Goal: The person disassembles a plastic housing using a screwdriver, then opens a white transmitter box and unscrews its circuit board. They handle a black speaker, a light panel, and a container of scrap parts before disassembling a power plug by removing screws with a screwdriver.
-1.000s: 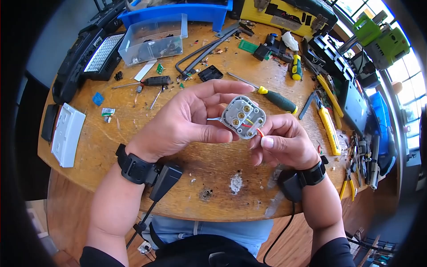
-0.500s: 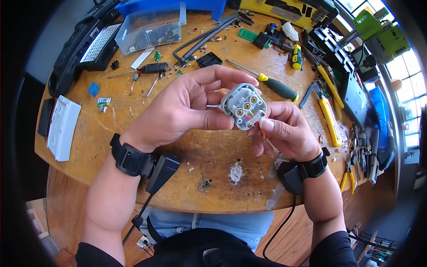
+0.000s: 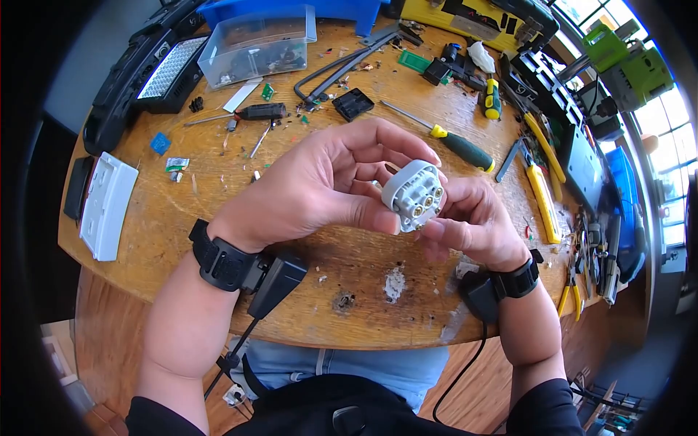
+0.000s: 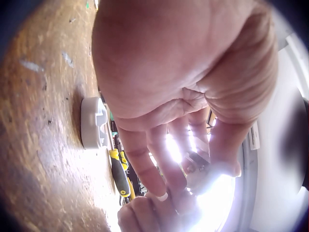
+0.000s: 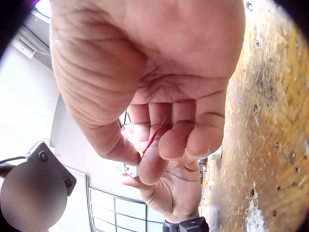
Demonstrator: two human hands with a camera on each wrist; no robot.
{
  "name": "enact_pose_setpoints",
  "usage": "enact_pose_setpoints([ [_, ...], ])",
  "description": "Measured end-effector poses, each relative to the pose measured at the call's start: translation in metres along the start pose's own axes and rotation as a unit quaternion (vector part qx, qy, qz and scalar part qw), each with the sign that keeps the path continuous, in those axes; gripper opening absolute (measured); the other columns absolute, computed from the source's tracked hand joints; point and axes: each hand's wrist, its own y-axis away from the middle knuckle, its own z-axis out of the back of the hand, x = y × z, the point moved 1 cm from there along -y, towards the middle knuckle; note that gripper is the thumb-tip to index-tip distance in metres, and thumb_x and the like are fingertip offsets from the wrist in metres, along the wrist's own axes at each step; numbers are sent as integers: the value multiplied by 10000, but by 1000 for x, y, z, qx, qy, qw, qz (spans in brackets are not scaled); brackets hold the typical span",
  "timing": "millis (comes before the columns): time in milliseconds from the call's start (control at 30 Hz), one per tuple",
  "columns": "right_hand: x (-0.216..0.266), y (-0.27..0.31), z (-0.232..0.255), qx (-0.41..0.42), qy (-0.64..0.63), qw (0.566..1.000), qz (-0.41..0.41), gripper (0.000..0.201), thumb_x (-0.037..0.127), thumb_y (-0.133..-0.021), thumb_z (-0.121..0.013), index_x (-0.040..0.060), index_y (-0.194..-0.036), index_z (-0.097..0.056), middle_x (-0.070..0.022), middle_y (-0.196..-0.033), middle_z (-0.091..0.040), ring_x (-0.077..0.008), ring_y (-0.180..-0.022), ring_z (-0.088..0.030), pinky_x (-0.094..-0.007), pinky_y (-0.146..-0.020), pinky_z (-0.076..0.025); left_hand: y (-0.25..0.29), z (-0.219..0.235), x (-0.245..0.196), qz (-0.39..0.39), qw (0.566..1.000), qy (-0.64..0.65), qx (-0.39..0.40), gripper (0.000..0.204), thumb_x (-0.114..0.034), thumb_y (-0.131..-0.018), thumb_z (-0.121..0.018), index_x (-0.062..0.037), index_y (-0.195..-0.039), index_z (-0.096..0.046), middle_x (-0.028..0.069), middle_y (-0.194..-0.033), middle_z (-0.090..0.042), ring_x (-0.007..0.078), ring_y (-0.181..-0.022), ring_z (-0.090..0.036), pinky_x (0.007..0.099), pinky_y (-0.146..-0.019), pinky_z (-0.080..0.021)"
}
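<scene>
A light grey plastic plug or socket housing (image 3: 407, 186) with brass screw terminals is held up over the workbench, tilted so its terminal side faces right. My left hand (image 3: 320, 178) grips it by the rim, thumb on the near side and fingers behind. At its lower right edge my right hand (image 3: 481, 225) pinches thin wires between thumb and index finger. In the right wrist view, a red wire (image 5: 154, 137) sticks out past the fingertips, with its loose end over the curled fingers. Glare hides much of the housing in the left wrist view.
A white plastic part (image 4: 91, 123) lies on the bench (image 3: 349, 312). Beyond the hands are a green-yellow screwdriver (image 3: 465, 150), a black tray (image 3: 353, 104) and a clear box (image 3: 254, 54). Cutters and pliers (image 3: 572, 291) line the right side; a white bracket (image 3: 109, 207) is at left.
The housing has turned from facing up to facing right, so the red and yellow wires inside no longer show in the head view. Both hands keep their holds.
</scene>
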Motion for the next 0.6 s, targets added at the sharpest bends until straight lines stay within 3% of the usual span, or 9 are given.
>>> enact_pose_setpoints([
  [200, 0, 1, 0, -7, -8, 1000, 11, 158, 182, -845, -649, 32, -840, -599, -19, -671, -628, -33, -555, -555, -158, -502, -412, 0, -1, -2, 17, 1000, 2, -13, 629, 13, -645, -762, -38, -1207, -485, 142, -1186, -578, 196, -1105, -557, 311, -962, -446],
  [433, 2, 3, -1, 11, -31, 999, 31, 134, 154, -845, -649, 30, -837, -600, -25, -712, -637, -41, -598, -575, -161, -523, -425, 0, 0, 1, -24, 1000, 20, -3, 627, -38, -663, -768, -45, -1223, -486, 146, -1189, -581, 201, -1114, -553, 312, -968, -439],
  [600, 7, 5, -3, 35, -41, 998, 11, 106, 111, -821, -675, 20, -850, -628, -25, -755, -645, -65, -682, -587, -196, -627, -453, 1, -1, 2, -20, 999, 38, 14, 638, -74, -669, -772, -39, -1236, -480, 140, -1187, -582, 210, -1117, -551, 316, -972, -433],
])
